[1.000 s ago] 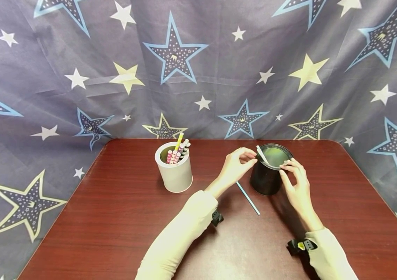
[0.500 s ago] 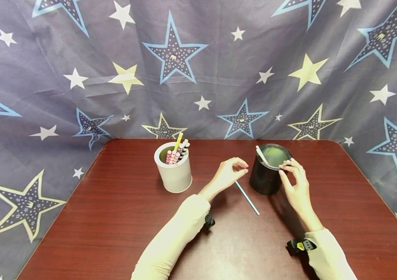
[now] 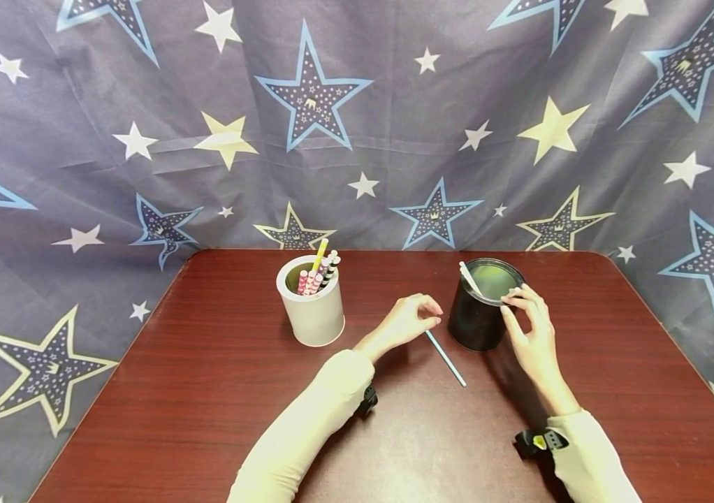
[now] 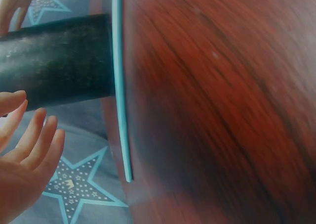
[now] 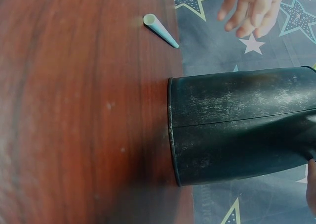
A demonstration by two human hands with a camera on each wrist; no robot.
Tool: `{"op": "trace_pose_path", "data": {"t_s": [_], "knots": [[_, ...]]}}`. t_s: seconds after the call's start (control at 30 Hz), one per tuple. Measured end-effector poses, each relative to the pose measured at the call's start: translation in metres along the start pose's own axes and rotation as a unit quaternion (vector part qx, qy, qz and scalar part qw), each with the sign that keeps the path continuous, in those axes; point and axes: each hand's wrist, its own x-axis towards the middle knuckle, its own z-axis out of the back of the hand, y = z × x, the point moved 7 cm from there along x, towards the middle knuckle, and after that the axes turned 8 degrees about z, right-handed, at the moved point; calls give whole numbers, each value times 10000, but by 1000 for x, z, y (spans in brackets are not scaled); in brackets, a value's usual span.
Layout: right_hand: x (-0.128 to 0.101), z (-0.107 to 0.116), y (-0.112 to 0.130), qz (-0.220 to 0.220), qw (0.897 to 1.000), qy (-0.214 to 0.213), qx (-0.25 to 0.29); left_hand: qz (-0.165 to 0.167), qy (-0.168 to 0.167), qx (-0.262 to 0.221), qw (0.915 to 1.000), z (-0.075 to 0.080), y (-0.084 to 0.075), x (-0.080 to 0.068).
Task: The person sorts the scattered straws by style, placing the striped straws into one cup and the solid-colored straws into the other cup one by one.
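Observation:
My left hand (image 3: 402,321) is in the air left of the black can (image 3: 478,318), fingers loosely bent with nothing between them. Below its fingertips lies a light blue paper straw (image 3: 446,358) on the table; in the left wrist view the straw (image 4: 119,85) passes in front of the can's base. My right hand (image 3: 532,328) holds the can's near right rim, thumb outside and fingers over the edge. Something small and pale shows at those fingertips, too small to tell. White straws (image 3: 470,278) lean inside the can against its left rim.
A white can (image 3: 316,321) stands to the left, with several pink, black-striped and yellow paper straws (image 3: 319,269) upright in it. The dark red wooden table (image 3: 206,391) ends at a star-patterned cloth (image 3: 357,154) behind.
My left hand has drawn back from the black can's left rim, moving left and down toward the straw on the table. The right hand has stayed at the rim.

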Motion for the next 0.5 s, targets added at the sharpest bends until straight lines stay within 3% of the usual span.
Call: {"op": "trace_pose_path", "data": {"t_s": [0.3,0.5], "knots": [[0,0,0,40,10000,-3,-17,-234,368,1045,9936,-9,9,1],[0,0,0,58,10000,-15,14,-165,667,1387,9879,-15,14,0]]}}
